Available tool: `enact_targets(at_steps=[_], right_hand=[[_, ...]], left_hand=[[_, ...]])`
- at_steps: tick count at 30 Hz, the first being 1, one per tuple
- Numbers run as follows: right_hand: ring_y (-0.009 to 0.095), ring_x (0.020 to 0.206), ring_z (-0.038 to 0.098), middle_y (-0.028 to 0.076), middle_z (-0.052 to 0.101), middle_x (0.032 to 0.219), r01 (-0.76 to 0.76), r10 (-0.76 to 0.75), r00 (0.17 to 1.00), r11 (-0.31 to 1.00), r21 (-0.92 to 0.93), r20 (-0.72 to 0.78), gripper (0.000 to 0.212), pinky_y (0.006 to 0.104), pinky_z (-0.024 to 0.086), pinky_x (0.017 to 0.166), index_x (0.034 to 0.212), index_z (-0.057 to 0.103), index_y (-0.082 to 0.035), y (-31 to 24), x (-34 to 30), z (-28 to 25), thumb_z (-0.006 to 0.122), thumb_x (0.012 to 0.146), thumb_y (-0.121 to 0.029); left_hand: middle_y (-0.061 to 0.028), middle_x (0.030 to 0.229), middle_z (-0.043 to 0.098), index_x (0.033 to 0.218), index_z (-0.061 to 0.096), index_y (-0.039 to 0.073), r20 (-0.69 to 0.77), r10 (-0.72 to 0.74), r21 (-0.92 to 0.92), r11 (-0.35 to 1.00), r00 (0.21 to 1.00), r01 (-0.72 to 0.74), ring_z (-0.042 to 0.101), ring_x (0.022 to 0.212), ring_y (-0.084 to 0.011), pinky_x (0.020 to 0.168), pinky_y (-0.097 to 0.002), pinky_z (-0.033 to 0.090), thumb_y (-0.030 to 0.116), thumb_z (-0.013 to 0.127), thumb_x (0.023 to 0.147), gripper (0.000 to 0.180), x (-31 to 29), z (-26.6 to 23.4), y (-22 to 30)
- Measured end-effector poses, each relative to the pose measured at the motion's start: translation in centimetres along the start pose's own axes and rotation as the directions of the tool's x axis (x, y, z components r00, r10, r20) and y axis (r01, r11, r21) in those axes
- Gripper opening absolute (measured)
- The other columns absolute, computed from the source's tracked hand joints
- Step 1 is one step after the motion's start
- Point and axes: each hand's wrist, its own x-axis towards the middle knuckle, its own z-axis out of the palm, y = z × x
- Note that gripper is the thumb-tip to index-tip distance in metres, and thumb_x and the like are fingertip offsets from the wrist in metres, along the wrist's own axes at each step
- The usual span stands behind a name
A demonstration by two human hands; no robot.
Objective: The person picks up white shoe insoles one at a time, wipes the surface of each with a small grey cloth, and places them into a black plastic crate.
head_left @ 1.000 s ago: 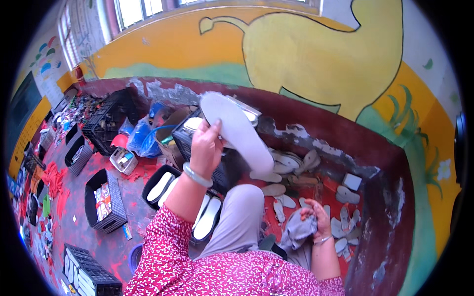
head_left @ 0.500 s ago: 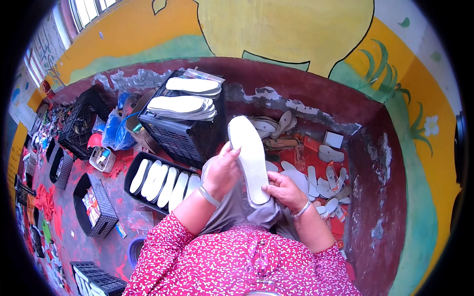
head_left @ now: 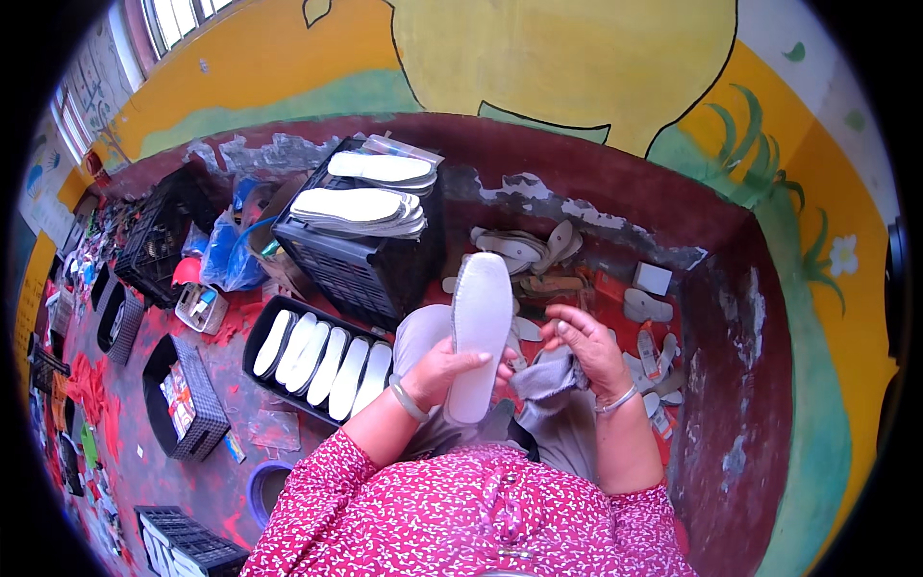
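A white insole (head_left: 483,332) stands nearly upright in front of me, toe end up. My left hand (head_left: 440,373) grips its lower half, with the thumb across the face and fingertips showing past the right edge. To the right, a little apart from the insole, is my right hand (head_left: 591,354), its fingers curled. A crumpled grey cloth (head_left: 550,375) hangs from its palm side over my lap. Left of my knees, a black basket (head_left: 252,358) holds a row of several white insoles (head_left: 327,365).
Stacked insoles (head_left: 351,207) lie on an upturned black crate (head_left: 351,274) against the wall. Loose insoles (head_left: 646,306) and scraps litter the red floor sheet at right. More baskets (head_left: 197,418) and a purple bucket (head_left: 260,490) stand to the left.
The insole has come down slightly and turned more upright, now in my left hand alone. My right hand has let go of it and moved up and right, with the grey cloth.
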Motion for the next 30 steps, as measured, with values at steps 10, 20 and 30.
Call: enact_targets(at_steps=[10, 20, 30], right_hand=[[0.014, 0.104, 0.055, 0.01, 0.057, 0.12, 0.301, -0.217, 0.952, 0.787, -0.539, 0.216, 0.045, 0.0252, 0.042, 0.09, 0.135, 0.043, -0.006, -2.5, 1.5, 1.7, 0.052, 0.093, -0.014], [0.019, 0.092, 0.061, 0.013, 0.062, 0.112, 0.353, -0.253, 0.935, 0.578, -0.735, 0.25, 0.045, 0.0291, 0.046, 0.086, 0.134, 0.042, 0.0, -0.5, 1.3, 2.5, 0.052, 0.092, -0.014], [0.03, 0.099, 0.061, 0.013, 0.063, 0.107, -0.062, 0.236, 0.963, 0.668, 0.741, -0.132, 0.038, 0.047, 0.049, 0.088, 0.11, 0.057, -0.002, 2.4, 2.5, -2.7, 0.053, 0.092, -0.036]], left_hand=[[-0.0166, 0.114, 0.059, 0.122, 0.049, -0.005, 0.217, -0.186, -0.053, 0.978, 0.958, 0.201, 0.063, 0.097, -0.0236, 0.087, -0.0366, 0.05, 0.014, 0.061, 0.086, 0.042, -0.4, -0.1, -2.7], [-0.0183, 0.115, 0.058, 0.125, 0.043, -0.004, 0.09, -0.148, -0.054, 0.987, 0.985, 0.154, 0.062, 0.099, -0.0252, 0.087, -0.0369, 0.051, 0.017, 0.057, 0.089, 0.044, -0.6, 0.4, -3.3], [-0.0145, 0.103, 0.059, 0.123, 0.042, 0.0, -0.215, -0.044, -0.171, 0.985, 0.976, 0.007, 0.062, 0.093, -0.0254, 0.08, -0.0381, 0.054, 0.021, 0.054, 0.092, 0.039, 0.0, -1.7, -3.3]])
